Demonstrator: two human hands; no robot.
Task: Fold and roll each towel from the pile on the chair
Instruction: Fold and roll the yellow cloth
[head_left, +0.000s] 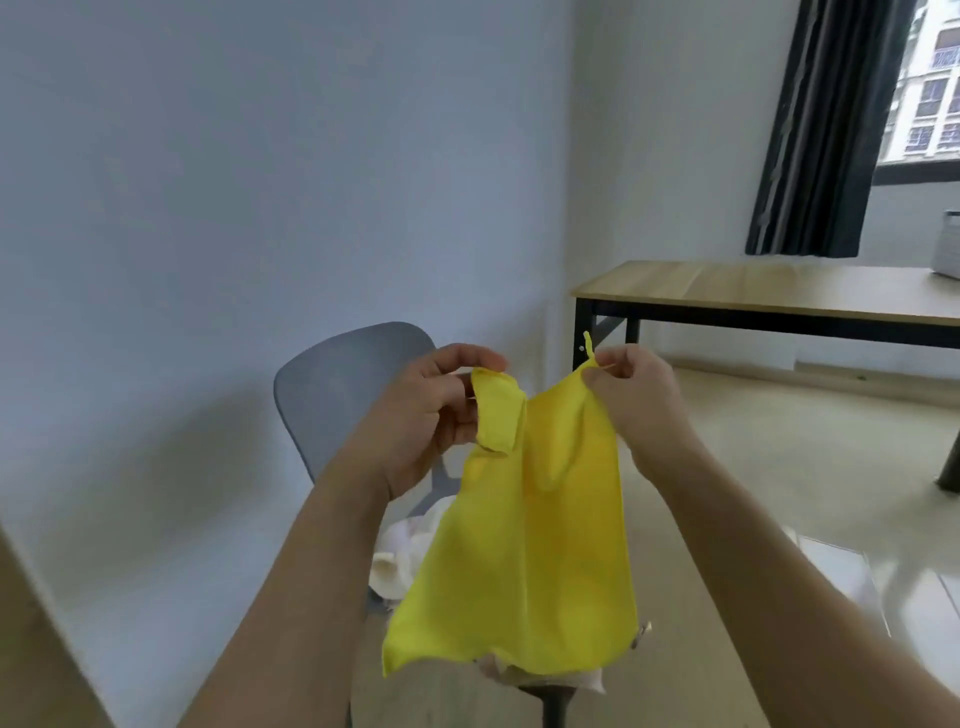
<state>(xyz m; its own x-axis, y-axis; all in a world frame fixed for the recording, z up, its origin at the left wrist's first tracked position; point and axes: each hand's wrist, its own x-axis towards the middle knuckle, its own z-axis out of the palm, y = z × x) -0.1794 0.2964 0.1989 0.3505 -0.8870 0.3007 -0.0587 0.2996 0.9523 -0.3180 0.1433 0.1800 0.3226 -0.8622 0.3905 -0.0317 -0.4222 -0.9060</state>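
A yellow towel (524, 551) hangs in the air in front of me, above the grey chair (343, 379). My left hand (431, 415) pinches its upper left corner, which is folded over in a small flap. My right hand (634, 395) pinches the upper right corner, where a small yellow loop sticks up. The cloth hangs slack between both hands. Behind and below it, a pile of pale cream and white towels (400, 551) lies on the chair seat, mostly hidden by the yellow towel.
A wooden table with black legs (769, 296) stands to the right against the wall, with a grey box (948, 244) at its far right end. Dark curtains (821, 130) hang beside a window. Glossy floor lies to the right.
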